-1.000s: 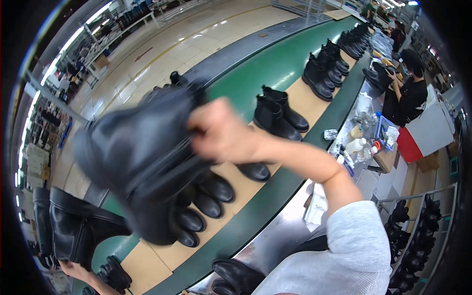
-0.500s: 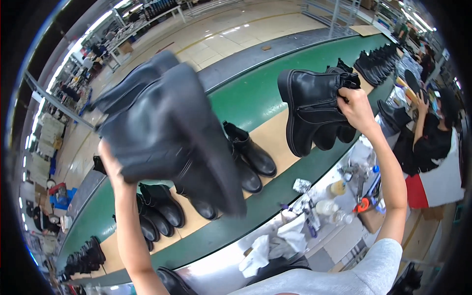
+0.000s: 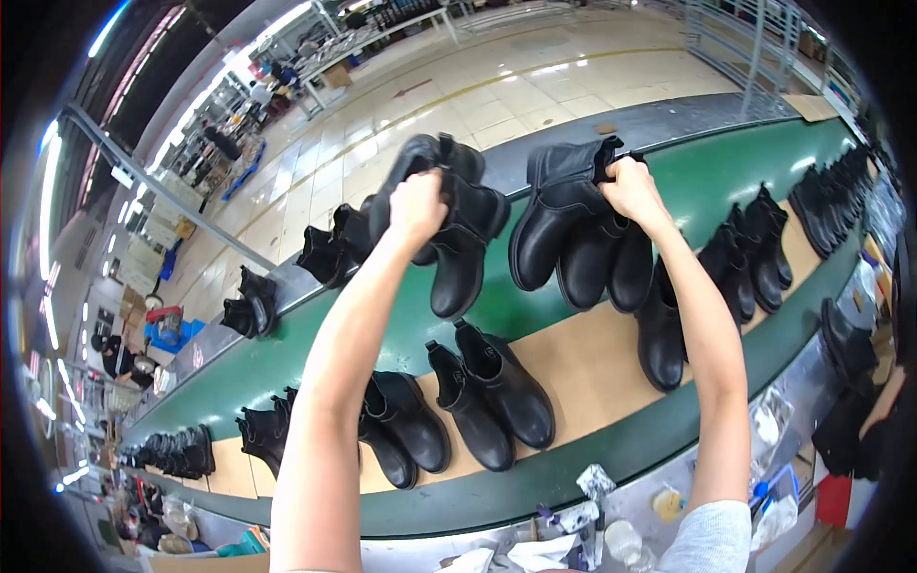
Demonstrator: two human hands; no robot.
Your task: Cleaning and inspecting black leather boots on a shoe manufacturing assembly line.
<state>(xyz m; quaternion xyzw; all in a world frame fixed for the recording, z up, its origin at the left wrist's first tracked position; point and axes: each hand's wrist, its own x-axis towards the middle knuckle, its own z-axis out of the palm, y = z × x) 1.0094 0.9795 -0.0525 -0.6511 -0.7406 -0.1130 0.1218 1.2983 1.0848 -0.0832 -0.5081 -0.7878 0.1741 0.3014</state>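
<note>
My left hand is closed on the tops of a bunch of black ankle boots, which hang toe-down over the far side of the green conveyor belt. To its right, my right hand grips another bunch of black ankle boots by their shafts, also above the belt. Below the two bunches, a pair of black boots stands upright on a brown cardboard strip. My forearms partly cover other boots on that strip. Whether either bunch touches the belt I cannot tell.
The green conveyor belt runs across the view, with a grey metal ledge on its far side. More boots stand along that ledge at the left. A bench with bottles and papers lies on the near side. A person's arm shows at the right.
My left hand has carried its boots from close in front of me out over the belt, beside the right bunch. The right bunch now hangs toe-down, farther out. The view has shifted.
</note>
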